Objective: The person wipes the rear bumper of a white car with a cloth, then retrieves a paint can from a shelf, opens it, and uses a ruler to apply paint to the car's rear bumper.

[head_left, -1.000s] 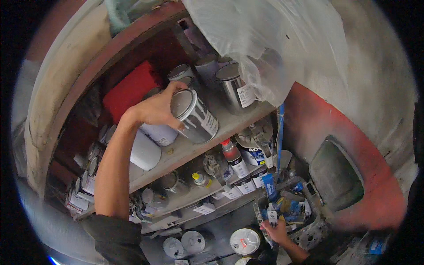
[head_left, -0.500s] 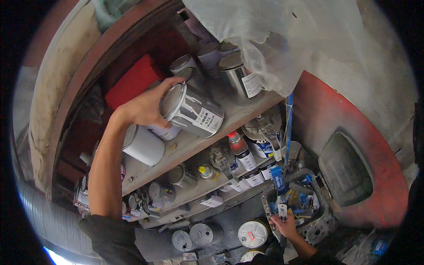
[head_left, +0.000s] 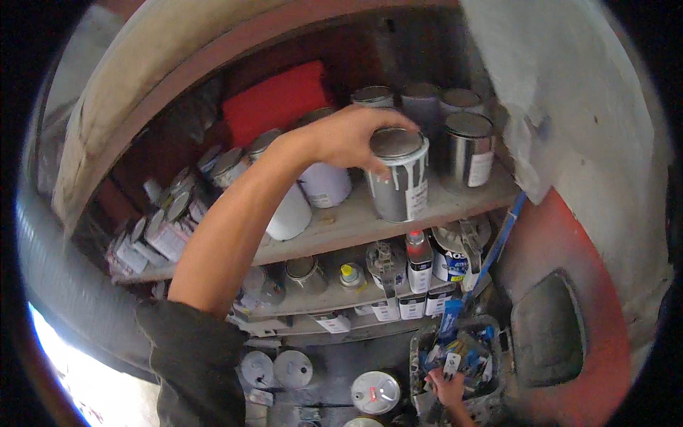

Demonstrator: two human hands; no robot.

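Observation:
Fingers of my left hand (head_left: 348,139) are wrapped round the top rim of a grey metal paint can (head_left: 390,192) with white drips and a white label. The can is nearly upright at the upper shelf's front edge; I cannot tell whether its base rests on the board. A shiny silver paint can (head_left: 469,153) stands to its right, a lilac-white can (head_left: 325,183) to its left. Down at the lower right, my right hand (head_left: 448,393) is closed on a small flat white object (head_left: 452,365), over a grimy bin (head_left: 415,356) full of tools and scraps.
Several more cans line the upper shelf (head_left: 341,231). The lower shelf has a red-capped bottle (head_left: 418,263) and a yellow-capped container (head_left: 350,276). White-lidded drums (head_left: 375,393) stand on the floor. A blue pole (head_left: 504,238) leans beside a red-edged panel (head_left: 601,320); plastic sheeting (head_left: 548,85) hangs at right.
The view has turned, so the shelves appear more level. The drip-marked can has gone from tilted to nearly upright, still in my left hand. My right hand keeps the white object over the bin.

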